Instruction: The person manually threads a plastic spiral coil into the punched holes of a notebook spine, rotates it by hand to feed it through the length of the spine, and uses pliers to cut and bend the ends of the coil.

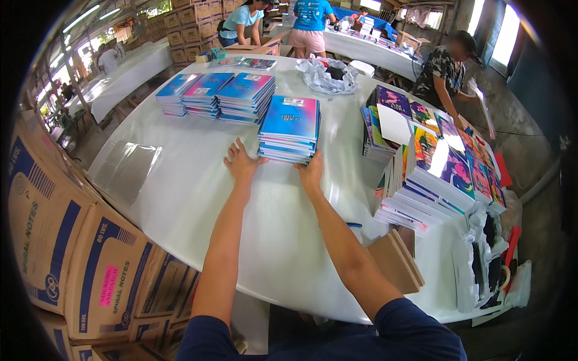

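A tall stack of blue-and-pink notebooks (pixel 291 120) stands on the white table in front of me. My left hand (pixel 243 163) is beside its lower left side, fingers spread over the tabletop and thumb pointing at the stack. At the stack's near right corner, my right hand (pixel 311 171) grips the lower edges, thumb on the front and fingers along the right side. Just beyond, to the left, three similar piles sit side by side: a left pile (pixel 176 93), a middle pile (pixel 206 94) and a right pile (pixel 247 96).
Colourful notebooks (pixel 425 174) are piled at the right, near brown cardboard pieces (pixel 394 259) and a blue pen (pixel 354 225). Clear plastic sheets (pixel 127 171) lie at the left. Cartons (pixel 108 277) crowd the table's left edge. A person (pixel 448 78) stands at the right; others work behind.
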### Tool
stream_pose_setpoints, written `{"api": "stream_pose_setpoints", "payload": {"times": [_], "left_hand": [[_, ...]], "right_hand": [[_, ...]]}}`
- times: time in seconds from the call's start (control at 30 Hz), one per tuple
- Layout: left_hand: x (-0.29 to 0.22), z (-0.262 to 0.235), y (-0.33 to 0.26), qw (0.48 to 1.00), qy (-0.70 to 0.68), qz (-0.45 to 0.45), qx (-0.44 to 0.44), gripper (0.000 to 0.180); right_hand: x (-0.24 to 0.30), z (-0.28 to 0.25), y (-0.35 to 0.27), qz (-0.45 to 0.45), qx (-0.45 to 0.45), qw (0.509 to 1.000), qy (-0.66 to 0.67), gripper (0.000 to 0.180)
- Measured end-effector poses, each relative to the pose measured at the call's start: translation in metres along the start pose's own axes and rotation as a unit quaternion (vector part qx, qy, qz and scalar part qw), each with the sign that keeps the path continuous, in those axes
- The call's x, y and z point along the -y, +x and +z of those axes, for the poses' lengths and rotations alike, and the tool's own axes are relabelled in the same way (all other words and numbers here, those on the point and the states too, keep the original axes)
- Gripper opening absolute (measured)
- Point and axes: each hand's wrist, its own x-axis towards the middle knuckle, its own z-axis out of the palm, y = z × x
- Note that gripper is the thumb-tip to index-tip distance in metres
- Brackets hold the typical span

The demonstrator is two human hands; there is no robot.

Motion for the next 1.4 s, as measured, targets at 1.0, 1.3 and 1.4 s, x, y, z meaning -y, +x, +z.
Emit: {"api": "stream_pose_setpoints", "payload": {"times": [1.0,1.3,1.4], "left_hand": [[-0.006,0.055,0.099,0.988,0.131,-0.003,-0.081,0.119],[0.028,0.066,0.108,0.983,0.062,0.148,-0.088,0.1],[0.011,0.078,0.063,0.977,0.095,0.187,-0.021,0.085]], "right_hand": [[-0.011,-0.028,0.035,0.076,0.421,0.844,-0.324,0.07],[0.087,-0.171,-0.174,-0.185,0.225,0.824,-0.485,0.043],[0.114,-0.188,-0.194,-0.193,0.264,0.866,-0.378,0.042]]}}
